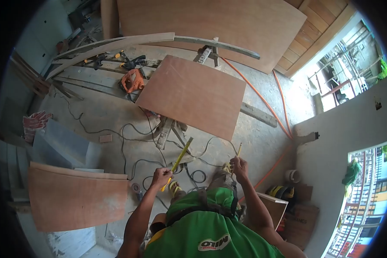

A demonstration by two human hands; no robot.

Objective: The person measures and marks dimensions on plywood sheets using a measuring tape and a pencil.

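My left hand [162,177] is closed around a narrow yellow ruler-like strip [182,154], which points up and away from me. An orange-yellow end shows below the fingers. My right hand [239,167] pinches a pencil [239,150], its upper end rising above the fingers. Beyond both hands, a rectangular plywood panel [193,94] lies on a wooden trestle [165,131]; neither hand touches it. An orange power tool [132,81], apparently a jigsaw, rests beside the panel's left edge.
Dark cords [129,133] loop across the floor, and an orange hose or cable [262,99] runs along the right. Curved wooden strips [116,41] and clamps [131,62] lie behind the power tool. Plywood [77,198] sits at lower left; a large sheet [210,21] stands behind.
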